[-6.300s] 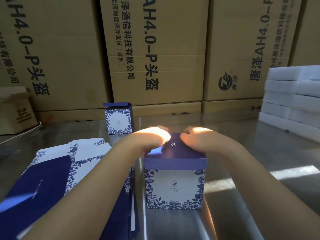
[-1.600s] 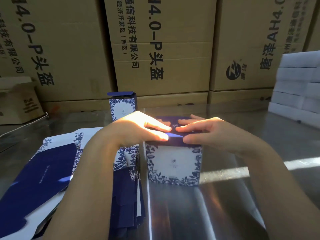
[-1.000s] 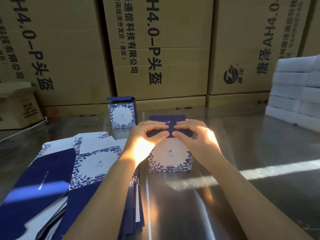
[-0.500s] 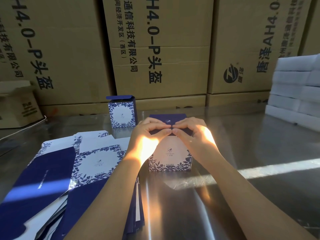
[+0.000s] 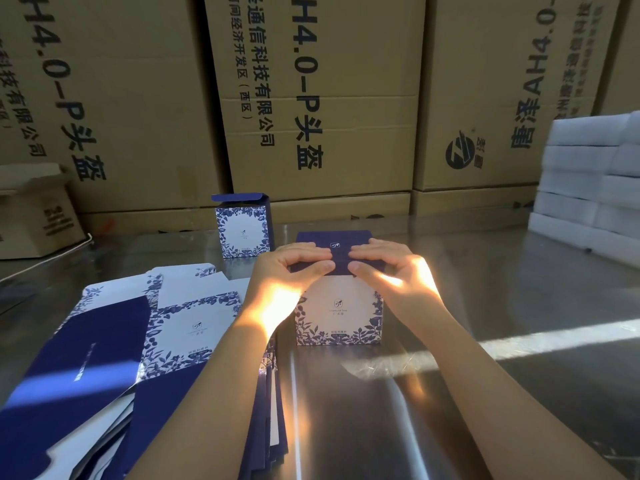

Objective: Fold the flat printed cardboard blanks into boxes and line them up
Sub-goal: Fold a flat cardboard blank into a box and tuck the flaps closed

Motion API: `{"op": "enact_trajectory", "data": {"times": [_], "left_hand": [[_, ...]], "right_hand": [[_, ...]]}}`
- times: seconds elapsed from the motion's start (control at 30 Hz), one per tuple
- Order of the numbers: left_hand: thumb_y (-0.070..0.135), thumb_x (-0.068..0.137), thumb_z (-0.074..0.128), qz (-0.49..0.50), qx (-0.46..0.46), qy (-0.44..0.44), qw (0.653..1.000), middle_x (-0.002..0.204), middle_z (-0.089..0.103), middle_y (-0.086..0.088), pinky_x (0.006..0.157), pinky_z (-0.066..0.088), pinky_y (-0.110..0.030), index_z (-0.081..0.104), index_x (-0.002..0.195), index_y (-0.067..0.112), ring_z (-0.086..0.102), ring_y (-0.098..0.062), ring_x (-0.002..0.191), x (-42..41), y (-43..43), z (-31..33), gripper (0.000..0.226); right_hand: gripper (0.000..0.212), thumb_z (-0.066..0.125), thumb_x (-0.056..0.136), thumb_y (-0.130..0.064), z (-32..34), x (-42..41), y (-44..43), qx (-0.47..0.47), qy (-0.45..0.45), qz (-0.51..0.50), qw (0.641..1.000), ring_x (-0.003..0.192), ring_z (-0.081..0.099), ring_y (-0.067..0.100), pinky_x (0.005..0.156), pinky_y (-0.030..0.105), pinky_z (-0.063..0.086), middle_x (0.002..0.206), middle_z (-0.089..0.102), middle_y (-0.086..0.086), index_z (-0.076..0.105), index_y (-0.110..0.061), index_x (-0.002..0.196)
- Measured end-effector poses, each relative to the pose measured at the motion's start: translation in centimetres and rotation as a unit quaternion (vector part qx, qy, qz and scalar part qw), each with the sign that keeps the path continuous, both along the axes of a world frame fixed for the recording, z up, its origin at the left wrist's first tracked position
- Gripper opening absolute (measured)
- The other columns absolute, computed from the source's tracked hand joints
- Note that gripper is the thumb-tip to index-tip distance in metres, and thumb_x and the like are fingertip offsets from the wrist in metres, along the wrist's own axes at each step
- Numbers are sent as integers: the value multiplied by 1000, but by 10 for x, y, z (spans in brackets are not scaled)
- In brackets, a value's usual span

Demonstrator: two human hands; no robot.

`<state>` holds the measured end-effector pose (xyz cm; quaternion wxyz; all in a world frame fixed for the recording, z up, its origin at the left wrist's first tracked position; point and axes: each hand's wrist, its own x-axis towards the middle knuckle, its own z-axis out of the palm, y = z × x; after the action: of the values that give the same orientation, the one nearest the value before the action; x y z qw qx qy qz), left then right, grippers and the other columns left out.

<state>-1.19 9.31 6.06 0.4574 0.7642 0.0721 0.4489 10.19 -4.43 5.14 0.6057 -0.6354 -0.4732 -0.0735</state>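
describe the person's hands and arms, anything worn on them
Both forearms are bare; no sleeves show. The left hand and right hand carry no gloves, rings or watch that I can see. A patch of sunlight falls across both.

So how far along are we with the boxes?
Done: one folded box stands at the back, its top flap raised. In hand: left hand and right hand pinch the lid edge of a second box, closing it. Left: a pile of flat blanks, plus lining up.
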Motion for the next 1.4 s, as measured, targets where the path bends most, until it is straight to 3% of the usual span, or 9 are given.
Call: {"op": "enact_trajectory", "data": {"times": [0.2,0.33,0.5,0.6,0.7,0.87,0.97,1.17,1.4], "left_hand": [[11,71,79,30,4,-18,999,83,68,17,81,43,-5,70,71,35,61,10,85,2,-5,-2,26],[11,71,79,15,-11,-12,1000,88,69,12,77,40,-1,71,73,33,60,12,87,1,-3,-1,24],[13,72,79,15,-3,-4,1000,95,66,21,82,33,3,71,73,35,53,18,100,3,1,-4,24],[15,74,78,23,3,5,1000,102,61,25,75,29,8,69,74,38,44,27,101,4,2,-8,25],[15,73,78,-1,-32,11,999,99,63,27,71,36,5,70,74,37,44,29,100,2,7,-9,23],[12,75,76,-24,-60,11,998,96,66,26,75,39,3,71,75,33,48,22,104,0,11,-8,22],[11,73,77,-6,-43,6,999,89,68,26,79,36,4,71,72,36,51,19,103,0,12,-7,25],[13,73,77,-5,-33,14,999,86,67,32,86,37,1,71,74,35,51,23,99,0,14,-7,24],[6,76,74,-55,-58,24,996,98,68,24,76,39,2,71,81,26,50,21,104,-6,18,-6,21]], "right_hand": [[20,75,80,-17,-1,0,3,2,-6,-12,1000,116,50,1,90,2,31,97,67,-21,70,-35,88],[22,75,80,-18,-2,0,2,6,3,-4,1000,116,49,-3,92,2,32,99,67,-21,69,-37,87],[23,74,80,-16,-4,1,0,23,39,4,999,118,51,-6,98,15,37,102,68,-20,68,-37,85],[22,73,81,-12,-6,3,-3,29,55,20,998,117,51,-8,101,22,41,99,68,-23,69,-33,87],[25,72,82,-12,-7,5,-3,22,63,27,997,118,50,-10,101,28,44,99,67,-25,69,-36,88],[24,72,82,-10,-7,8,-2,34,70,38,996,120,52,-2,87,17,51,103,67,-18,70,-33,88],[24,72,81,-6,-5,8,-2,48,89,61,993,115,55,1,75,7,48,96,69,-21,72,-29,88],[25,73,81,-6,-6,11,-3,43,96,66,992,116,54,-3,92,11,44,92,70,-24,73,-31,86],[20,73,80,-5,-2,13,-10,35,122,82,989,111,56,-8,90,12,47,100,72,-15,74,-25,85]]}}
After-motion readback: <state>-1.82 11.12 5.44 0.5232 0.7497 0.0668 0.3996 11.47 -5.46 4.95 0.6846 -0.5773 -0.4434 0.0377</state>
